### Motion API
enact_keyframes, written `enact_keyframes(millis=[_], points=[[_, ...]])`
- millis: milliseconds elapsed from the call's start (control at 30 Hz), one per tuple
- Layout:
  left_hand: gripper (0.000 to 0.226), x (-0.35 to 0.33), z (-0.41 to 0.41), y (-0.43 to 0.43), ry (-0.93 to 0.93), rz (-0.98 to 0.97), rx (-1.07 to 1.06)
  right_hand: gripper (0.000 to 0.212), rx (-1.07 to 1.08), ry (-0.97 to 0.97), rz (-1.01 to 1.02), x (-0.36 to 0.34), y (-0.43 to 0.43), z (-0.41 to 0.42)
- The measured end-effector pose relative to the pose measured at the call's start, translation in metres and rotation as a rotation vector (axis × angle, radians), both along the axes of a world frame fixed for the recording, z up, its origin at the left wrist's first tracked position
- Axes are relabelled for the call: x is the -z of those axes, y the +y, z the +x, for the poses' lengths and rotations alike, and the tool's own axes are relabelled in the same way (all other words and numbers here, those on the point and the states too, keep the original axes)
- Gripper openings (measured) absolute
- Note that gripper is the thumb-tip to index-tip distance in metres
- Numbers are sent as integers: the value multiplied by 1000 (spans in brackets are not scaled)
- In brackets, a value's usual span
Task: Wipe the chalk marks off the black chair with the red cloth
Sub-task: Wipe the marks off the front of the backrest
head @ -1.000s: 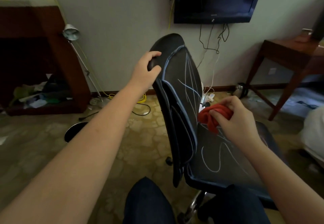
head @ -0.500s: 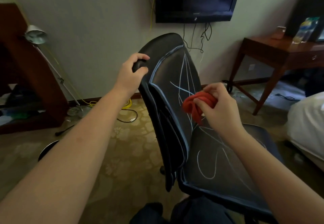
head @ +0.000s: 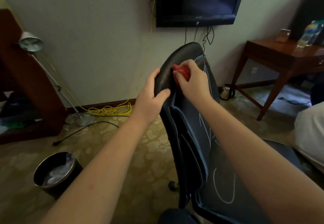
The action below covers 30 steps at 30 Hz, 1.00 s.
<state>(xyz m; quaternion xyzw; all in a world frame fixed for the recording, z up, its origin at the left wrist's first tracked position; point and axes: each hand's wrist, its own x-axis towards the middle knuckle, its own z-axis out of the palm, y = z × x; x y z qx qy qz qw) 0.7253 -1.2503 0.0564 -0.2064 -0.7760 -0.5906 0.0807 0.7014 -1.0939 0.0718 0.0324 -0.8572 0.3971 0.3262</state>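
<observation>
The red cloth (head: 181, 73) is bunched in the right hand (head: 191, 82), whose fingers are curled tight around it and press it against the top of the black chair (head: 191, 136), on the front face of the backrest near its upper edge. Only a small red fold shows above and to the left of the knuckles. Just left of that hand, the left hand (head: 150, 97) grips the rim of the backrest, fingers wrapped over the back and the thumb lying across the near side. The two hands sit close together, with the chair's edge between them.

Below the right hand, pale chalk marks (head: 206, 129) run down the backrest in long thin strokes, and a looping line (head: 224, 187) curls across the seat further down.

Above both hands a dark television (head: 198, 1) hangs on the wall with cables trailing under it. Right of the right hand stands a wooden counter (head: 273, 50) carrying bottles, and what looks like a kettle (head: 227, 90) sits on the floor beside its leg. A white bed (head: 310, 127) edge shows at the far right. Left of the left hand, yellow cable (head: 112, 110) lies coiled by the skirting, a lamp (head: 31, 41) leans on its stand, and a round bin (head: 54, 171) sits on the carpet below.
</observation>
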Motion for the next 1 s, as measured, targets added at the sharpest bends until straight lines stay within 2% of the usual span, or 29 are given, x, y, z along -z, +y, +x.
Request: enact_keyframes(millis=[67, 167, 333, 500, 600, 800, 1000], points=[[69, -1, 0, 2, -10, 7, -25, 27, -58, -73, -32, 10, 4, 2], [68, 0, 6, 5, -2, 33, -68, 25, -115, -83, -23, 18, 11, 17], [57, 6, 31, 8, 23, 102, -104, 12, -221, 31, 99, 32, 12, 63], [60, 7, 59, 14, 36, 120, -145, 21, -310, 156, 267, 44, 16, 107], [57, 3, 61, 18, 12, 125, -160, 18, -289, 149, 392, 33, 29, 86], [56, 1, 58, 20, -13, 145, -196, 20, -199, 0, 437, 18, 40, 29], [55, 3, 55, 20, -12, 151, -222, 15, -454, 180, 554, 32, 28, 92]])
